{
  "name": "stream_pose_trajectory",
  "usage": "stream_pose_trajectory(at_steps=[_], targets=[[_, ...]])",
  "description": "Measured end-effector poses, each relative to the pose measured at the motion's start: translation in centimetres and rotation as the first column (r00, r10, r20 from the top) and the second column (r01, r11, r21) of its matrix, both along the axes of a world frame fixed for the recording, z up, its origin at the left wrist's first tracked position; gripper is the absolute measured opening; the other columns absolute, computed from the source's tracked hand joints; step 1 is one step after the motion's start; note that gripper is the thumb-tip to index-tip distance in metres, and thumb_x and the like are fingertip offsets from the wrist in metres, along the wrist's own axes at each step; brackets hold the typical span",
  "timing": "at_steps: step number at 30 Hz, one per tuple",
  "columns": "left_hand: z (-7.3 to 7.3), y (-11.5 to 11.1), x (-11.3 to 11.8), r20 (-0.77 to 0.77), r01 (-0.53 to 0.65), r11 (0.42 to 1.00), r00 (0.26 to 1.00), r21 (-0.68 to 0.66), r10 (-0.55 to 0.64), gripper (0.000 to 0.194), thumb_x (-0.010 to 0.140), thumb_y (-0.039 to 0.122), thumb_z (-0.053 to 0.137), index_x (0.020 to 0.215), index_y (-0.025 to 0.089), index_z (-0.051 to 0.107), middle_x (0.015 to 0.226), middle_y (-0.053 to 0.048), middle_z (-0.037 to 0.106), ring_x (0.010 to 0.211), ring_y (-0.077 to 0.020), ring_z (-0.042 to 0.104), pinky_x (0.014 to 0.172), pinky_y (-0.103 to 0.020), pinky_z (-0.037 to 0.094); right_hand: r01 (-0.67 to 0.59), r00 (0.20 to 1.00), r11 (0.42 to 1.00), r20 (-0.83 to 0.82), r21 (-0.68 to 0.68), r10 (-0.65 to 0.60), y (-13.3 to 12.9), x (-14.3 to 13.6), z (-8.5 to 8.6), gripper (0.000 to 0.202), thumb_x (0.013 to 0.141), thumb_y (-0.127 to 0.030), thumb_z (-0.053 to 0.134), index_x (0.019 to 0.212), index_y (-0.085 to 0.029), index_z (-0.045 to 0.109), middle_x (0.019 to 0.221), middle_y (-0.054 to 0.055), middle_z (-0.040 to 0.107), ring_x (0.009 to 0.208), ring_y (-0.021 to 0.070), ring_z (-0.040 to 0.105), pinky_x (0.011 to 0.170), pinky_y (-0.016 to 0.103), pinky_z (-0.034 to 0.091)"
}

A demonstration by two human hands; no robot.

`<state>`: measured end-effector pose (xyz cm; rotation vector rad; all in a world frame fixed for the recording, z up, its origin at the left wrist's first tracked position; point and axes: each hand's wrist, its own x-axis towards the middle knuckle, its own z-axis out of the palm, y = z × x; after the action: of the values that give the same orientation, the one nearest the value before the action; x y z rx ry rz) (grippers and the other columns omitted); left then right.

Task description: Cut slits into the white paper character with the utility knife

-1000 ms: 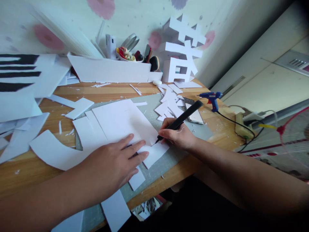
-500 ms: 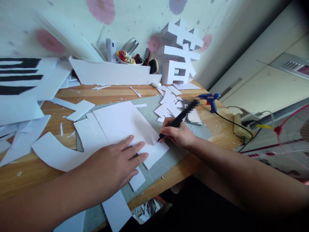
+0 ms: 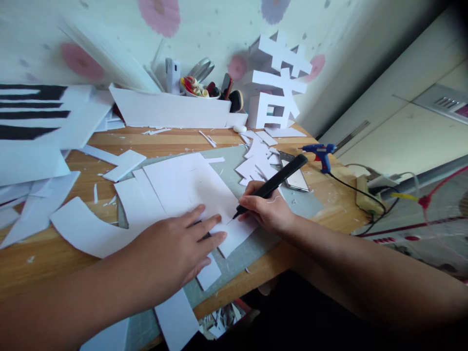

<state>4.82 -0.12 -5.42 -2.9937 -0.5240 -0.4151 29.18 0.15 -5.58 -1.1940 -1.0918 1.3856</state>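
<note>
Phone partly hidden behind black tool

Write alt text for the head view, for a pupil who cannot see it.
A right hand holds a black pen-like tool at white sheets, the left hand spread over them; white scraps and a blue glue gun lie beyond.

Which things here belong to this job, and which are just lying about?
Likely in use:
black pen-like tool in the right hand
white sheet under the left hand
grey mat beneath

Apparently lying about:
blue glue gun
white offcuts

The sheet lies on the mat, scraps at right (glue gun beyond).
</note>
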Motion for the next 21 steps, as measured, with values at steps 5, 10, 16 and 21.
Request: stream_pose_trajectory(at_steps=[5, 10, 16, 21], targets=[[0.07, -0.16, -0.12, 0.009, 0.007, 1.0, 1.0, 0.003, -0.007, 0.031, 0.095, 0.032, 0.066, 0.125, 0.024, 0.071, 0.136, -0.007, 0.07, 0.125, -0.0307, 0.066, 0.108, -0.043, 0.049, 0.004, 1.0, 0.999, -0.008, -0.034, -0.005, -0.07, 0.06, -0.54, 0.038, 0.061, -0.042, 0.091, 0.065, -0.019, 0.061, 0.055, -0.006, 0.059, 0.047, 0.0101, 0.059, 0.047, 0.023, 0.06], [0.03, -0.2, -0.01, 0.045, 0.006, 1.0, 0.999, 0.002, -0.006, 0.029, 0.096, 0.031, 0.065, 0.123, 0.023, 0.072, 0.134, -0.007, 0.071, 0.123, -0.0287, 0.067, 0.11, -0.041, 0.047, 0.0, 1.0, 0.999, 0.007, -0.04, 0.001, -0.25, 0.11, -0.49, 0.037, 0.062, -0.041, 0.091, 0.065, -0.019, 0.061, 0.056, -0.005, 0.06, 0.049, 0.0104, 0.06, 0.048, 0.024, 0.06], [-0.21, -0.1, 0.01, 0.005, 0.015, 1.0, 1.0, 0.015, -0.015, 0.029, 0.096, 0.03, 0.064, 0.123, 0.023, 0.071, 0.137, -0.008, 0.07, 0.123, -0.0301, 0.066, 0.11, -0.043, 0.047, -0.007, 1.0, 0.999, 0.001, -0.04, 0.007, -0.29, 0.08, -0.53, 0.036, 0.062, -0.04, 0.09, 0.065, -0.02, 0.06, 0.058, -0.005, 0.061, 0.051, 0.0108, 0.061, 0.049, 0.025, 0.061], [0.07, -0.12, 0.06, 0.03, 0.012, 1.0, 0.999, 0.001, -0.012, 0.029, 0.095, 0.03, 0.066, 0.123, 0.023, 0.072, 0.135, -0.007, 0.071, 0.123, -0.029, 0.067, 0.11, -0.042, 0.048, -0.026, 1.0, 0.999, 0.017, -0.042, 0.026, -0.23, 0.25, -0.49, 0.036, 0.062, -0.04, 0.09, 0.066, -0.02, 0.061, 0.058, -0.005, 0.063, 0.051, 0.0111, 0.063, 0.051, 0.025, 0.061]])
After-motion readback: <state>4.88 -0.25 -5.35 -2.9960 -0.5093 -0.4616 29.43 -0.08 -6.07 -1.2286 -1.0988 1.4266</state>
